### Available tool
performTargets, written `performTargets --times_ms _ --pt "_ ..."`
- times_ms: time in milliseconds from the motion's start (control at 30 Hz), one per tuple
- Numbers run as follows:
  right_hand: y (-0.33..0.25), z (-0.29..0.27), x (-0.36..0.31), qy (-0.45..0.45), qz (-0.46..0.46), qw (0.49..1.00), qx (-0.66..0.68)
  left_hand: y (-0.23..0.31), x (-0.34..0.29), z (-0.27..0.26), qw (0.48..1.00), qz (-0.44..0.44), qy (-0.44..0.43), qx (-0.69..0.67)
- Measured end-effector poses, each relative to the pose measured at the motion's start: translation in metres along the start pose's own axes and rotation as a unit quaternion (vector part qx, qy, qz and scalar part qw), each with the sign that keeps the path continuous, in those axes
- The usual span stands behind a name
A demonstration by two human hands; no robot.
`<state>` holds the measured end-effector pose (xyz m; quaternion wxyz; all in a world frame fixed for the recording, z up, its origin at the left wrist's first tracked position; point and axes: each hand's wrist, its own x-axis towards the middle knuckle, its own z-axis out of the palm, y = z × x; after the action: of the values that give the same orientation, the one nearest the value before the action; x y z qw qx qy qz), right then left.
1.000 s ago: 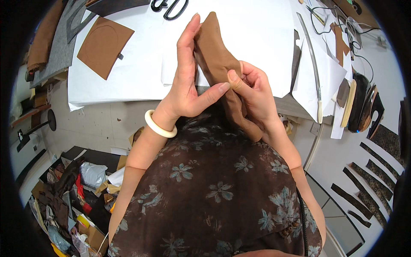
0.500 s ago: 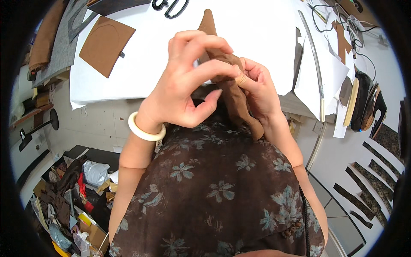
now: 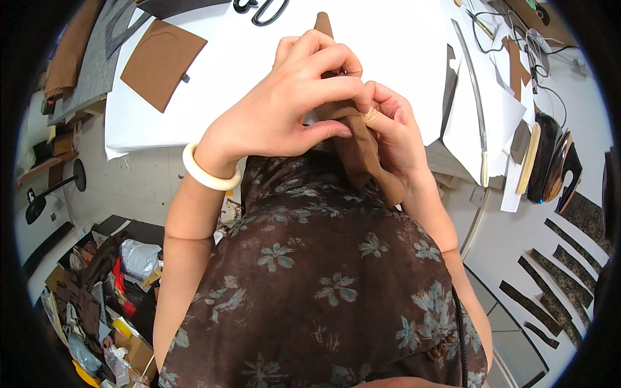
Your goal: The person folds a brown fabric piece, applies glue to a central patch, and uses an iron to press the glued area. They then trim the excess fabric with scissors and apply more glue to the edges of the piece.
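Observation:
A strip of brown cloth hangs between my hands at the table's near edge, its narrow far end reaching up onto the white tabletop. My right hand pinches its edge between thumb and forefinger. My left hand, with a cream bangle on its wrist, is curled over the cloth from the left. Its thumb presses the near side, and the forefinger tip meets the right thumb. The cloth's middle is partly hidden behind the left fingers.
White paper covers the table. A square brown piece with a drawn curve lies left, black-handled scissors at the back. On the right are a long metal ruler, paper scraps and cables. A cluttered box stands lower left.
My left hand has turned and closed in on the cloth, its thumb now against it. The left wrist and bangle shifted slightly up and left. My right hand keeps its pinch.

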<state>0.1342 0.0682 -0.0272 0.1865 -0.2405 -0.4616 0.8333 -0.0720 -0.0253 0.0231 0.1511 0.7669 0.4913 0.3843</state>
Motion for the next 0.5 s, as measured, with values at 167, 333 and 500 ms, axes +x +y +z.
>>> performTargets --times_ms 167,333,500 --pt "-0.0031 0.0083 0.0003 0.015 0.028 0.999 0.011 0.0002 -0.0001 -0.0007 1.000 0.001 -0.008 0.001" --pt "-0.0037 0.0074 0.0004 0.013 0.042 0.999 0.013 0.0002 0.0012 -0.0015 1.000 0.004 -0.017 0.004" --pt "-0.0013 0.0003 -0.0014 -0.004 0.051 0.998 0.048 0.0022 0.0047 0.0021 0.999 -0.005 -0.019 0.028"
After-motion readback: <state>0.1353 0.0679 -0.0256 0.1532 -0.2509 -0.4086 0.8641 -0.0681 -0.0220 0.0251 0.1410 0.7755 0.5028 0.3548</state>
